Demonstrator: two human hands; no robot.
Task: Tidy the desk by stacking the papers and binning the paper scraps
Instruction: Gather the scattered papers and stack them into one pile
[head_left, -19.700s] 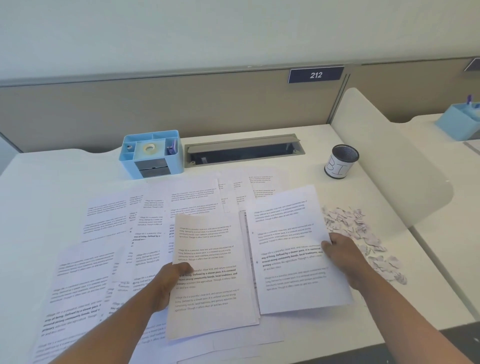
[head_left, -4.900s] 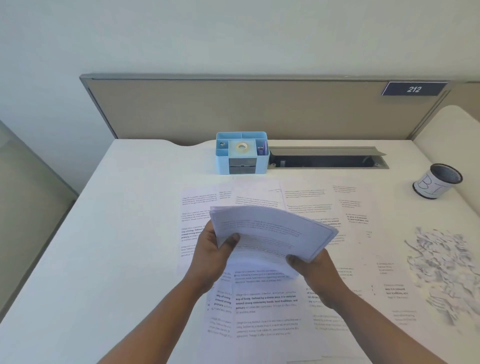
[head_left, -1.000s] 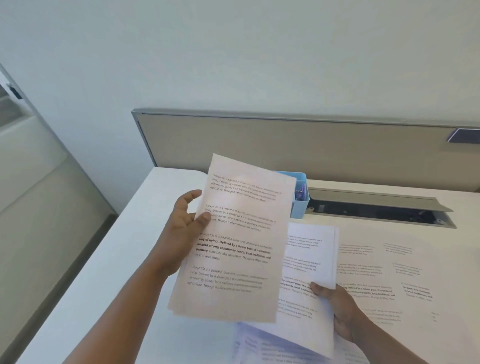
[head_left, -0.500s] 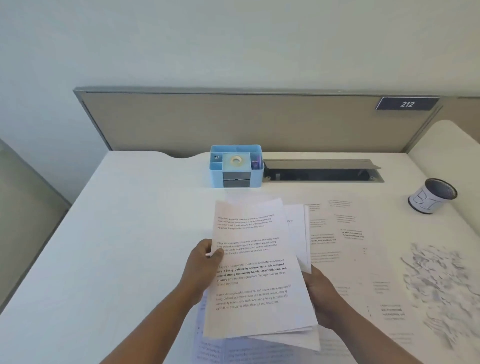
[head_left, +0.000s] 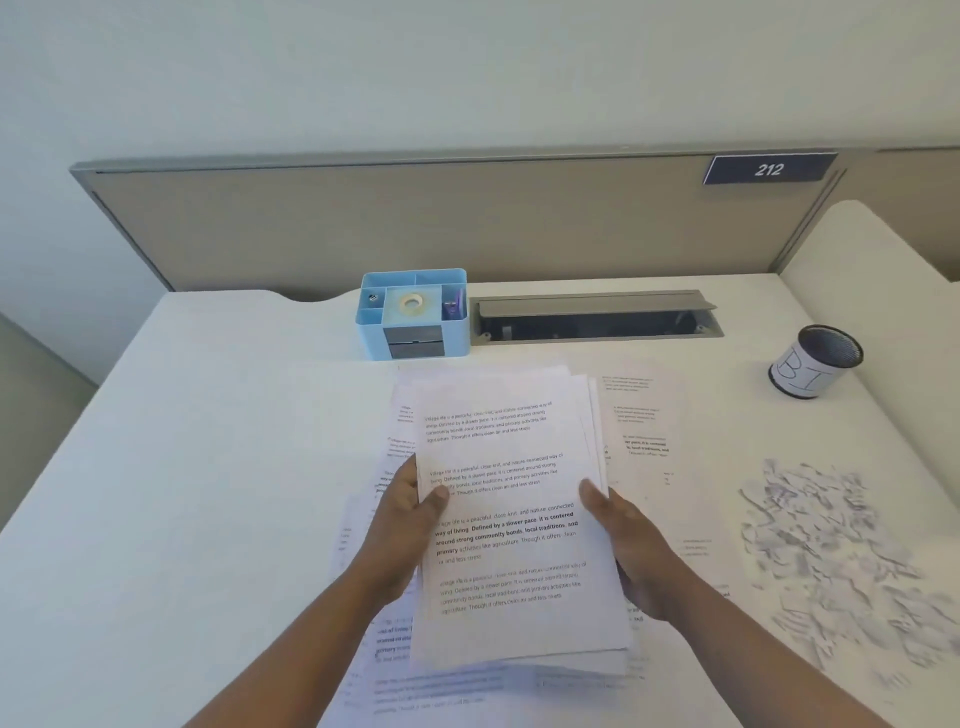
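Note:
A stack of printed papers (head_left: 509, 499) is held just above the desk (head_left: 208, 467) in front of me. My left hand (head_left: 405, 525) grips its left edge with the thumb on top. My right hand (head_left: 623, 540) grips the right edge, thumb on the top sheet. More loose printed sheets (head_left: 644, 436) lie flat under and to the right of the stack. A heap of paper scraps (head_left: 831, 545) is spread at the right. A small dark cup labelled as a bin (head_left: 813, 361) stands at the back right.
A light blue desk organiser (head_left: 413, 314) with a tape roll stands at the back centre, beside an open grey cable tray (head_left: 592, 317). A beige partition (head_left: 415, 223) with a "212" sign closes the back. A white divider (head_left: 872, 270) borders the right side.
The sheet my left hand held apart has been laid on top of the stack. Both hands now hold the one stack by its side edges, lower over the desk.

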